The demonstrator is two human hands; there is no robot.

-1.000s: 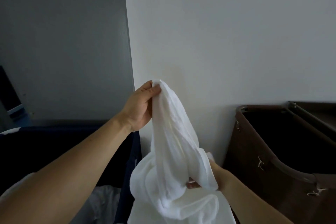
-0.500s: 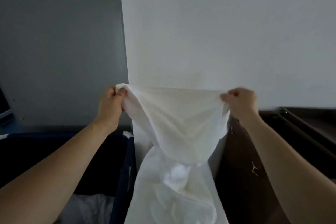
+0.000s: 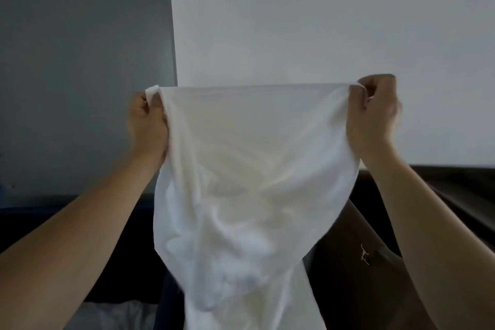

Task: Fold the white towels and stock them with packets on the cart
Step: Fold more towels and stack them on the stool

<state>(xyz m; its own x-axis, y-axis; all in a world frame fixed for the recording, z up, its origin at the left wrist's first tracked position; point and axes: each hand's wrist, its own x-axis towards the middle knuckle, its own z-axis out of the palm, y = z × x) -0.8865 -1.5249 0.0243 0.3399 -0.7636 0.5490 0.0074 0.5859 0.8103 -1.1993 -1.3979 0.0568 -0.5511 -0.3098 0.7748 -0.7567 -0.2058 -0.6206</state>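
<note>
Towel (image 3: 249,169): held up before the wall, top edge stretched taut so it hangs flat for folding; its tail is bunched at 6 o'clock.
Left hand (image 3: 147,123): fingers clenched on the 9 o'clock corner.
Right hand (image 3: 372,112): fingers clenched on the 3 o'clock corner.
Cart: not clearly seen.

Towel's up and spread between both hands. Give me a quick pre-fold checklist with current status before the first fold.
1. Left hand grips its top corner of the white towel: ok.
2. Right hand grips the other top corner: ok.
3. Top edge taut and about level: ok.
4. Lower part hanging flat: not ok, it bunches and narrows.
5. Bottom corners free: cannot tell, out of frame.
6. Surface to fold on: cannot tell; only the brown bin shows.
</note>
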